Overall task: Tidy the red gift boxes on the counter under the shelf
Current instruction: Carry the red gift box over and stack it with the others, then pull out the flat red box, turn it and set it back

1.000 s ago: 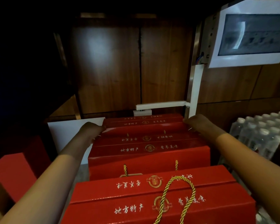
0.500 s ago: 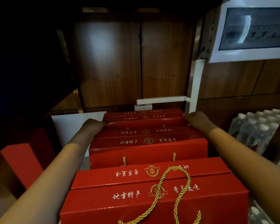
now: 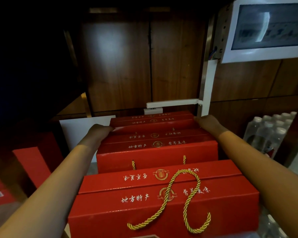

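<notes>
Three red gift boxes with white lettering stand in a row running away from me. The nearest box (image 3: 162, 200) has a gold rope handle lying across its top. Behind it is the middle box (image 3: 156, 152), and the far box (image 3: 151, 120) sits against the wooden back wall. My left hand (image 3: 100, 131) presses on the left end of the far box and my right hand (image 3: 206, 122) on its right end, fingers curled around the edges. Both forearms run alongside the row.
A white panel (image 3: 83, 129) leans behind the left hand. More red boxes (image 3: 31, 162) stand in the dark at left. Shrink-wrapped water bottles (image 3: 268, 133) sit at right. A white electrical box (image 3: 268, 31) hangs upper right, with white cable ducting (image 3: 172, 102) below.
The view has shifted slightly, with the boxes a little higher in frame. Both hands stay on the ends of the far box, which sits slightly closer to the back wall.
</notes>
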Demonstrator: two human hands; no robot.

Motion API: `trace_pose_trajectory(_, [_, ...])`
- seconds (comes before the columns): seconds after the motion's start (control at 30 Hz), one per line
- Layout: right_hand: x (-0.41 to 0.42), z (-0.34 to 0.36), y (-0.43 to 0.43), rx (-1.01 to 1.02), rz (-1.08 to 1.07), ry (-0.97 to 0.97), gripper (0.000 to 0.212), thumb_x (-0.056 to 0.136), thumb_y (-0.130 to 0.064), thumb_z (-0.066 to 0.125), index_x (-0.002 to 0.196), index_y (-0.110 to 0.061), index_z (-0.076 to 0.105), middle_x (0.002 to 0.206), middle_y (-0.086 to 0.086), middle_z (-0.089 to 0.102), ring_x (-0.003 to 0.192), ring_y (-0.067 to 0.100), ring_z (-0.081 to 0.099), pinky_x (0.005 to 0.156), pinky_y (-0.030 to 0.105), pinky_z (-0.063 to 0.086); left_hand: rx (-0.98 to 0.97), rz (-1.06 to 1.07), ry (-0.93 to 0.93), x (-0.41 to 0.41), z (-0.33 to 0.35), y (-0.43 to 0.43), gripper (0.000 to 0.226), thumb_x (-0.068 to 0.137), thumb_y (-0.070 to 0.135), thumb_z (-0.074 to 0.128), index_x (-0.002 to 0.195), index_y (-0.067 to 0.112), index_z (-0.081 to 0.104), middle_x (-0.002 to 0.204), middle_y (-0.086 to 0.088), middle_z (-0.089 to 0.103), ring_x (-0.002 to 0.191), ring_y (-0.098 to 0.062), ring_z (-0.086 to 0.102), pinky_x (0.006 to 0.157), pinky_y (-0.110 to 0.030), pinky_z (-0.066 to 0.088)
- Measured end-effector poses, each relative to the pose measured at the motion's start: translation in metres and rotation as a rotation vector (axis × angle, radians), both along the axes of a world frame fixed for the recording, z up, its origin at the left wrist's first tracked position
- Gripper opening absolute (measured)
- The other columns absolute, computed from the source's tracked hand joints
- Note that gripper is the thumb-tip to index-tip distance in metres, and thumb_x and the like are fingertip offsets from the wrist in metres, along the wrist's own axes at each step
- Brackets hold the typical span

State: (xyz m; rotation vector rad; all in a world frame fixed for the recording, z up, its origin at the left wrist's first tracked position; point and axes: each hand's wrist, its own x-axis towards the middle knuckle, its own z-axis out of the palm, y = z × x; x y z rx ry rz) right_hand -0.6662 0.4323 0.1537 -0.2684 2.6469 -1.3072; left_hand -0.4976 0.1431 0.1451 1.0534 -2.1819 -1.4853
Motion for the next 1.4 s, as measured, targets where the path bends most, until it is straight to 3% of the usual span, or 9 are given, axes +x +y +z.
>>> trace_pose_trajectory(0.13, [0.006,0.004,0.003,-0.053,-0.020,-0.052,0.051,0.096,-0.034,0.043,0.128,0.004,0.047,0.119,0.025,0.061,0.070,0.020,0.056,0.053,0.026,0.043,0.011,-0.046,0.027,0.003,0.001,-0.001,0.016,0.086,0.023,0.059,0.081,0.008,0.059,0.080,-0.013,0.064,0.067,-0.023,0.062,0.057,-0.028,0.047])
trace_pose_trajectory(0.27, [0.015,0.008,0.008,0.082,0.039,0.015,0.047,0.096,-0.032,0.041,0.123,0.005,0.053,0.103,0.020,0.063,0.076,0.027,0.061,0.069,0.036,0.051,-0.164,-0.062,-0.063,0.013,0.002,-0.001,0.033,0.089,0.028,0.054,0.100,-0.001,0.064,0.095,-0.019,0.067,0.078,-0.025,0.062,0.062,-0.029,0.046])
trace_pose_trajectory(0.33, [0.028,0.014,0.008,0.222,0.095,0.120,0.044,0.096,-0.032,0.042,0.119,0.003,0.055,0.113,0.021,0.063,0.095,0.032,0.062,0.082,0.038,0.051,-0.295,-0.073,-0.140,0.023,0.005,0.004,0.040,0.091,0.030,0.050,0.111,-0.002,0.062,0.114,-0.022,0.065,0.097,-0.032,0.062,0.081,-0.037,0.049])
trace_pose_trajectory(0.47, [0.075,0.029,0.000,0.379,0.262,0.320,0.041,0.093,-0.035,0.046,0.124,-0.009,0.054,0.119,0.013,0.061,0.099,0.027,0.058,0.073,0.028,0.043,-0.334,-0.080,-0.063,0.073,0.013,0.026,0.057,0.089,0.041,0.052,0.139,0.015,0.045,0.144,-0.011,0.047,0.126,-0.027,0.049,0.104,-0.035,0.038])
trace_pose_trajectory(0.7, [0.185,0.035,-0.013,0.505,0.610,0.627,0.042,0.089,-0.044,0.048,0.122,-0.020,0.057,0.129,0.007,0.058,0.121,0.027,0.048,0.104,0.039,0.039,-0.261,-0.294,0.070,0.191,0.007,0.073,0.046,0.086,0.036,0.058,0.132,0.031,0.050,0.127,0.021,0.054,0.117,0.002,0.050,0.098,-0.018,0.036])
trace_pose_trajectory(0.83, [0.243,0.019,-0.018,0.446,0.779,0.651,0.047,0.087,-0.049,0.048,0.126,-0.023,0.052,0.132,0.000,0.054,0.123,0.020,0.044,0.102,0.035,0.039,-0.149,-0.313,0.185,0.223,-0.012,0.098,0.032,0.085,0.022,0.061,0.107,0.045,0.055,0.090,0.045,0.064,0.089,0.024,0.058,0.067,0.002,0.042])
trace_pose_trajectory(1.1, [0.266,0.000,-0.022,0.418,0.713,0.742,0.052,0.089,-0.045,0.048,0.136,-0.023,0.041,0.140,-0.005,0.044,0.128,0.016,0.036,0.107,0.031,0.035,-0.144,-0.198,0.271,0.224,-0.034,0.107,0.039,0.086,0.021,0.062,0.124,0.021,0.059,0.109,0.012,0.069,0.091,0.013,0.063,0.073,-0.006,0.047])
trace_pose_trajectory(1.27, [0.295,0.003,-0.033,0.321,0.748,0.839,0.046,0.091,-0.043,0.044,0.134,-0.029,0.040,0.138,-0.011,0.041,0.127,0.010,0.032,0.104,0.024,0.029,-0.199,-0.297,0.126,0.236,-0.037,0.090,0.034,0.089,0.025,0.058,0.120,0.014,0.063,0.116,-0.001,0.070,0.106,-0.011,0.065,0.094,-0.030,0.051])
trace_pose_trajectory(1.4, [0.338,0.001,-0.051,0.181,0.845,0.847,0.033,0.091,-0.042,0.044,0.122,-0.034,0.052,0.128,-0.018,0.050,0.122,0.004,0.039,0.101,0.022,0.033,-0.142,-0.384,-0.041,0.271,-0.051,0.049,0.035,0.087,0.033,0.058,0.122,0.025,0.060,0.119,0.003,0.067,0.103,-0.007,0.064,0.087,-0.026,0.052])
